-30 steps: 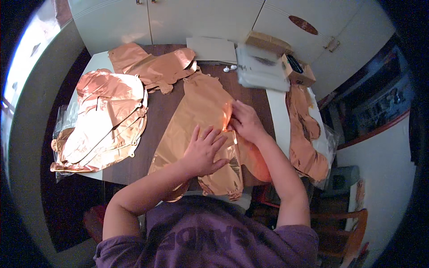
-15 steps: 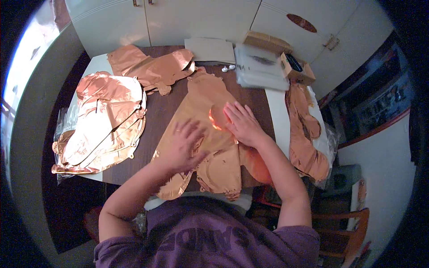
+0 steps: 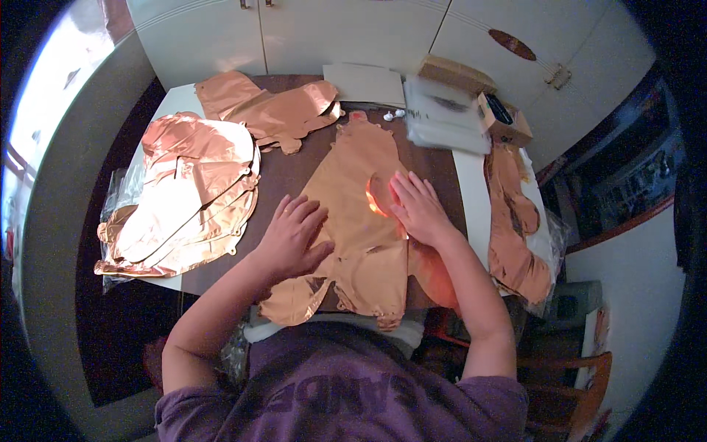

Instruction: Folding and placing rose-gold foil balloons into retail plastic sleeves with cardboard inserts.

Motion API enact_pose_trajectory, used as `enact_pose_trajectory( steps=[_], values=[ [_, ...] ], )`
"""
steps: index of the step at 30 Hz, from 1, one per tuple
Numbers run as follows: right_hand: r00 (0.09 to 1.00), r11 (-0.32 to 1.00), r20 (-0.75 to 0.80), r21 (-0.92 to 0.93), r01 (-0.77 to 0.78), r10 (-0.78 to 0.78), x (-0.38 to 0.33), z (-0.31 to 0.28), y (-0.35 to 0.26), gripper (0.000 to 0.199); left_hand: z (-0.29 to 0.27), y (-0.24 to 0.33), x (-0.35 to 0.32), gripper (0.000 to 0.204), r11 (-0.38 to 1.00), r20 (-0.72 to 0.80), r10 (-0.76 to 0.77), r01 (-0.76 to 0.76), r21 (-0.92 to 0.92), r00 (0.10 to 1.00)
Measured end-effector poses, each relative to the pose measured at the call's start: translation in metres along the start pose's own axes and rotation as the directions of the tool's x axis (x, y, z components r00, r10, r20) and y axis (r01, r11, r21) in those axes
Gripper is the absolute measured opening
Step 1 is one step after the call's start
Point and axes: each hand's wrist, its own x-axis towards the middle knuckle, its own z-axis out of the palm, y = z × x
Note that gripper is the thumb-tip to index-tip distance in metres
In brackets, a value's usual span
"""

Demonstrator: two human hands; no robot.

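A flat, uninflated copper-coloured foil balloon [image 3: 356,180] lies spread in front of me, its lobed end toward my body. My left hand [image 3: 293,237] is at the balloon's left edge, palm down with fingers extended. On the right side of the balloon rests my right hand [image 3: 421,211], flat with fingers stretched out, beside a shiny curved fold. Neither hand grips anything. Part of the balloon's right lobe is hidden under my right forearm.
A stack of shiny copper foil balloons [image 3: 193,184] lies on the left, another foil balloon [image 3: 272,110] behind it. Clear plastic bags [image 3: 448,114], a small cardboard box [image 3: 508,121] and a white card [image 3: 364,85] sit at the back. Another foil piece [image 3: 512,221] lies right. Brown table [image 3: 283,173].
My left hand has moved from above the foil balloon to its left edge. The right hand stays on the balloon's right side. The whole view has shifted slightly.
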Motion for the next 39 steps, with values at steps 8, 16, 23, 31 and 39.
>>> enact_pose_trajectory(
  steps=[8, 16, 23, 31, 39],
  values=[
    [0.997, 0.997, -0.035, 0.047, 0.068, -0.067, 0.006, 0.004, 0.001, 0.057, 0.027, -0.021, 0.059, 0.072, 0.999, -0.165, -0.036, 0.038, 0.013, 0.986],
    [0.994, 0.994, -0.033, 0.025, 0.107, -0.106, 0.010, 0.004, -0.006, 0.052, 0.038, -0.031, 0.066, 0.080, 0.999, -0.171, -0.032, 0.034, 0.006, 0.985],
    [0.991, 0.992, -0.089, 0.074, 0.105, -0.098, 0.009, 0.009, 0.007, 0.051, 0.033, -0.031, 0.080, 0.063, 0.998, -0.229, -0.028, 0.040, 0.049, 0.973],
    [0.986, 0.991, -0.154, 0.106, 0.079, -0.062, 0.008, 0.009, 0.014, 0.045, 0.041, -0.031, 0.085, 0.052, 0.989, -0.262, 0.009, 0.031, 0.148, 0.965],
    [0.987, 0.992, -0.124, 0.062, 0.112, -0.103, 0.006, 0.008, 0.010, 0.049, 0.043, -0.026, 0.086, 0.052, 0.985, -0.270, 0.022, 0.024, 0.168, 0.963]
  ],
)
